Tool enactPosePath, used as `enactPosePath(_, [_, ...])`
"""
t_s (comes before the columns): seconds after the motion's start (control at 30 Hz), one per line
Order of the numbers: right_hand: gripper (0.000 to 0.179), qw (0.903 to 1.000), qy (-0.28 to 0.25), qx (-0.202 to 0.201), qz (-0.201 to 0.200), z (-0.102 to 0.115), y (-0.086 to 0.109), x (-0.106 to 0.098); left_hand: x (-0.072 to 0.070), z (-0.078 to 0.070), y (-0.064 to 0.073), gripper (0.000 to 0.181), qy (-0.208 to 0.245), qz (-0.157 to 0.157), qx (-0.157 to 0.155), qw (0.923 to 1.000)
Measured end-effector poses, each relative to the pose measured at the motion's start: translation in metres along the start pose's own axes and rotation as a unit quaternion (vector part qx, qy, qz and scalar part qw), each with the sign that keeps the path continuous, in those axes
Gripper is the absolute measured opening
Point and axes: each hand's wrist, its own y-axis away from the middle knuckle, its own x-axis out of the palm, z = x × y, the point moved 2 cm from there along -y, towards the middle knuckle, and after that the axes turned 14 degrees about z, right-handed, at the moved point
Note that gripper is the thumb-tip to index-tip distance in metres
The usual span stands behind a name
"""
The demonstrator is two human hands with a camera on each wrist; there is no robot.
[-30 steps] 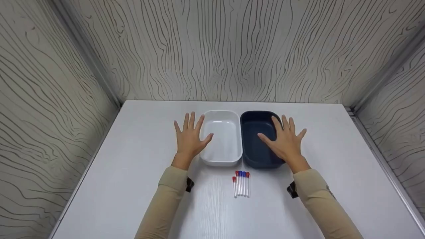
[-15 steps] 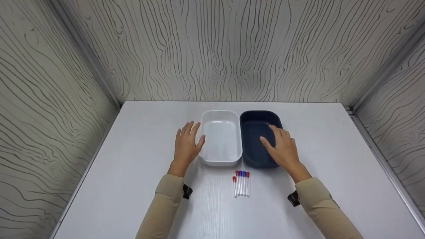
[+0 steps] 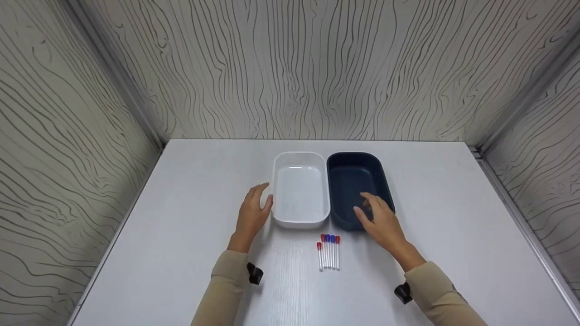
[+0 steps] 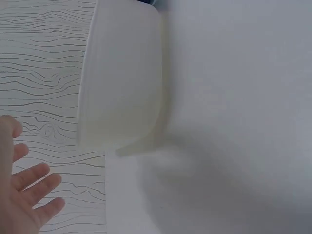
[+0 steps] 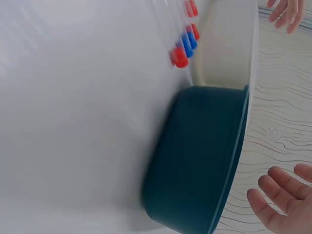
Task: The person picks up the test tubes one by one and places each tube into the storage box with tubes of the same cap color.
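Hovering near two trays (image 3: 301, 194) (image 3: 346, 190) — two hands (image 3: 252, 213) (image 3: 381, 222)

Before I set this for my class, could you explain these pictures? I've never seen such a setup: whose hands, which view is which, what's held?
There is no machine here, just a person's bare left hand and right hand. The wide picture is taken from the head, looking down; the two closer ones from each wrist, so things appear turned sideways. On the white table, a white tray and a dark blue tray stand side by side. Nearer the person lie five slim tubes, three red-capped and two blue-capped. The left hand is beside the white tray; the right looks to be above the dark blue one. Neither hand holds anything.
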Motion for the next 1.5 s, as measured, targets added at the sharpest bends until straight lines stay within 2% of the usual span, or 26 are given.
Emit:
enactPosePath(0.07, [0.048,1.0000,-0.001,-0.004,-0.001,0.000,0.003,0.003,0.004,0.004,0.001,0.039,0.025,0.014,-0.007,0.9996])
enactPosePath(0.2, [0.043,0.9999,-0.001,-0.010,0.001,0.000,0.008,0.008,0.010,0.012,0.002,0.040,0.067,0.041,0.001,0.9969])
enactPosePath(0.33, [0.038,0.9998,0.005,-0.018,0.002,-0.001,0.014,0.014,0.017,0.020,0.001,0.041,0.122,0.065,0.004,0.9904])
enactPosePath(0.43, [0.035,0.9997,0.000,-0.021,0.012,-0.001,0.019,0.020,0.022,0.027,0.002,0.043,0.173,0.084,0.001,0.9813])
enactPosePath(0.53, [0.034,0.9993,-0.009,-0.017,0.031,-0.001,0.024,0.025,0.026,0.032,0.003,0.045,0.227,0.108,-0.002,0.9678])
enactPosePath(0.67, [0.032,0.9983,-0.015,-0.015,0.054,-0.003,0.028,0.033,0.030,0.035,0.003,0.048,0.272,0.135,-0.008,0.9527])
enactPosePath(0.83, [0.027,0.9963,-0.021,-0.020,0.081,-0.009,0.031,0.042,0.034,0.038,0.000,0.053,0.292,0.155,-0.015,0.9435])
enactPosePath(0.97, [0.026,0.9914,-0.045,-0.027,0.120,-0.015,0.031,0.048,0.037,0.040,-0.003,0.057,0.311,0.169,-0.018,0.9349])
enactPosePath(1.13, [0.042,0.9757,-0.093,-0.057,0.190,-0.022,0.030,0.055,0.038,0.040,-0.006,0.060,0.310,0.181,-0.045,0.9322])
enactPosePath(1.27, [0.059,0.9637,-0.124,-0.068,0.227,-0.027,0.029,0.062,0.040,0.040,-0.006,0.063,0.308,0.189,-0.059,0.9306])
enactPosePath(1.33, [0.066,0.9624,-0.125,-0.063,0.233,-0.029,0.029,0.065,0.042,0.041,-0.006,0.065,0.309,0.192,-0.061,0.9295])
enactPosePath(1.5, [0.081,0.9695,-0.080,-0.041,0.228,-0.030,0.029,0.069,0.041,0.041,-0.006,0.069,0.316,0.199,-0.065,0.9253])
